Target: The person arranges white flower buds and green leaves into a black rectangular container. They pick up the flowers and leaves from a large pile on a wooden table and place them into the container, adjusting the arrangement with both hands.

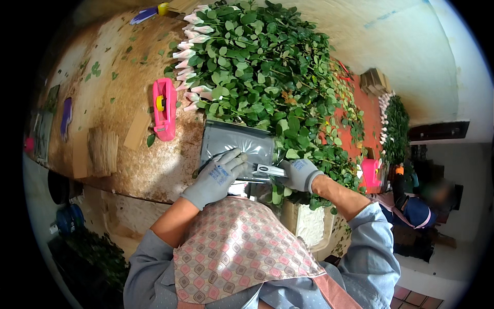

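A dark rectangular tray or board (216, 135), covered with shiny clear plastic film, lies at the table's near edge in front of me. My left hand (218, 175), in a grey glove, rests on the film with its fingers stretched out. In my right hand (301, 175), also gloved in grey, is a silver stapler (275, 171), its front end over the film's right part. The right fingers are closed round its back end. Just beyond lies a large pile of leafy rose stems (262, 67), with pale pink rose heads (186, 54) lined up on its left.
A pink tape dispenser (163, 110) stands left of the roses, near cardboard pieces (102, 152). Purple-and-white gloves (66, 118) lie far left. Under the table edge sits a pale crate (311, 224). At right, another person (419, 211) works beside more roses (395, 123).
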Demonstrator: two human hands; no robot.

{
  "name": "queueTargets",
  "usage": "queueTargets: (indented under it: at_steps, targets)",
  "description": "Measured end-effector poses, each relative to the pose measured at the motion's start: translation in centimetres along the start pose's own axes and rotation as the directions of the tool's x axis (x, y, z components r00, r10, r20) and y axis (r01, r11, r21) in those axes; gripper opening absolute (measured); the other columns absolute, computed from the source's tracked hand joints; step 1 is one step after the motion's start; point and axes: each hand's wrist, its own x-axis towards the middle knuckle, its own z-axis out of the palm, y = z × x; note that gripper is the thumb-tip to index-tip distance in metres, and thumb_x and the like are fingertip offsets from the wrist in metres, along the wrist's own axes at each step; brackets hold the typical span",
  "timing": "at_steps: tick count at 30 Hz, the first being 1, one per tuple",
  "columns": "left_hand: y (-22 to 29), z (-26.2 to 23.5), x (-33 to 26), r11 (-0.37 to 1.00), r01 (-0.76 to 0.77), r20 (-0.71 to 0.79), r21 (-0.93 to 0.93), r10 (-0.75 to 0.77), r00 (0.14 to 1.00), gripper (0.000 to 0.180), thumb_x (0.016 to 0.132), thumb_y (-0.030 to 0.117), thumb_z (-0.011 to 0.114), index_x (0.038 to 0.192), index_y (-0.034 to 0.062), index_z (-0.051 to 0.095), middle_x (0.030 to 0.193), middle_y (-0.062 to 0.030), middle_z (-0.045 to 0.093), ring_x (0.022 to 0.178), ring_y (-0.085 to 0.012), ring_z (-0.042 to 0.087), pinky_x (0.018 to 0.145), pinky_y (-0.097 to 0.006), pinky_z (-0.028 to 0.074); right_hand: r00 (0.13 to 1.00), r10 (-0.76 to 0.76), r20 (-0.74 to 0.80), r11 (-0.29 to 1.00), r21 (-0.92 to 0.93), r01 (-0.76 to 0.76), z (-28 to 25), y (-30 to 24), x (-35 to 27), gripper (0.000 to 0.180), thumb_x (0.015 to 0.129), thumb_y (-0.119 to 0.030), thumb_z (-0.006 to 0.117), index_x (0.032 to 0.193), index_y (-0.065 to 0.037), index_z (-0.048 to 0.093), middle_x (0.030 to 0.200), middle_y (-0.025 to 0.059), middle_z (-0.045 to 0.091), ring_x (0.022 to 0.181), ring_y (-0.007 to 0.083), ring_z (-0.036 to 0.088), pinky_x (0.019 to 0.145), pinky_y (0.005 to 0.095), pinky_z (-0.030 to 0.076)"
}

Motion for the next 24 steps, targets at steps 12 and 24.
queueTargets:
  at_steps: [12,24]
  targets:
    - [-0.1,0.1,-0.2,0.989,-0.036,-0.061,-0.141,0.028,0.998,0.046,0.088,0.013,0.068,0.133,0.0026,0.063,0.145,-0.0143,0.059,0.140,-0.0335,0.050,0.115,-0.046,0.041,0.979,0.204,0.000,0.802,0.574,-0.167,-3.3,3.3,-9.1,0.041,0.088,-0.032,0.077,0.117,-0.003,0.069,0.076,0.0056,0.069,0.065,0.0147,0.065,0.059,0.0346,0.051]
    - [-2.2,-7.3,-15.0,0.224,0.564,0.169,-0.795,-0.811,0.560,0.041,0.097,0.029,0.066,0.123,-0.0018,0.063,0.102,-0.0126,0.073,0.094,-0.0213,0.070,0.082,-0.036,0.056,0.826,-0.169,-0.538,0.708,0.517,0.482,-0.9,-12.1,0.8,0.058,0.099,-0.024,0.062,0.150,-0.003,0.046,0.140,0.0207,0.056,0.128,0.0425,0.054,0.110,0.0488,0.043]
